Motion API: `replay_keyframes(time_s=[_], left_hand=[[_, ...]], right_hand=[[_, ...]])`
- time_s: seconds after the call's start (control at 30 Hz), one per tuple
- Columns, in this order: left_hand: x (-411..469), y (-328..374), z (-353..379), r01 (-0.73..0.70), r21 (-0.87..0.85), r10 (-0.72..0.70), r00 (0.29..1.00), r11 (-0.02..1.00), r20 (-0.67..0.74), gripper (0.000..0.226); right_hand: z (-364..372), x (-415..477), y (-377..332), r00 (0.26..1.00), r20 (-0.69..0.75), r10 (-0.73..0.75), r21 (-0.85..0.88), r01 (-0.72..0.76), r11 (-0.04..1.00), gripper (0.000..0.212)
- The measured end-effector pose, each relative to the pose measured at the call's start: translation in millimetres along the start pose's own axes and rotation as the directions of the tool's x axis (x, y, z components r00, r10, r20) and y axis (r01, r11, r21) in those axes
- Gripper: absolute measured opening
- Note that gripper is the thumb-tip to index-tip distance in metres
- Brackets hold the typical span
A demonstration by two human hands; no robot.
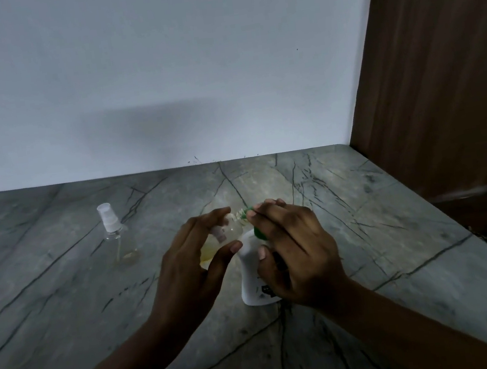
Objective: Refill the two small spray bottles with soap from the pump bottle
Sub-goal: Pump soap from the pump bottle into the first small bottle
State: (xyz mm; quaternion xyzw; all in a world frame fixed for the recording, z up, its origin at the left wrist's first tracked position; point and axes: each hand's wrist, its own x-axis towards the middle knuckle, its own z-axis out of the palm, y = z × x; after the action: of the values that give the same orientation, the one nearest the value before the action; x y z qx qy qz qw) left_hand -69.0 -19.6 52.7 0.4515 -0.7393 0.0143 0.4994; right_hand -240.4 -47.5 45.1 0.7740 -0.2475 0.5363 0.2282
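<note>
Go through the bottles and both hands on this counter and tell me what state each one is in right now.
standing spray bottle: upright on the counter, sprayer on, nearly empty.
held spray bottle: tilted, neck at the pump spout, some yellowish liquid inside.
pump bottle: upright, green pump head under the right fingers.
left hand: holds the held spray bottle.
right hand: grips the pump bottle.

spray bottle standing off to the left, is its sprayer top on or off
On: the spray bottle stands upright on the counter with its white sprayer top and clear cap in place.
</note>
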Motion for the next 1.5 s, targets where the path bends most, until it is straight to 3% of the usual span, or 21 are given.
replay_keyframes(time_s=[1.5], left_hand=[[9,6,-3,-0.01,-0.015,0.01,1.0,1.0,-0.025,0.04]], right_hand=[[-6,13,4,0.999,0.021,-0.033,-0.048,0.034,0.998,0.032]])
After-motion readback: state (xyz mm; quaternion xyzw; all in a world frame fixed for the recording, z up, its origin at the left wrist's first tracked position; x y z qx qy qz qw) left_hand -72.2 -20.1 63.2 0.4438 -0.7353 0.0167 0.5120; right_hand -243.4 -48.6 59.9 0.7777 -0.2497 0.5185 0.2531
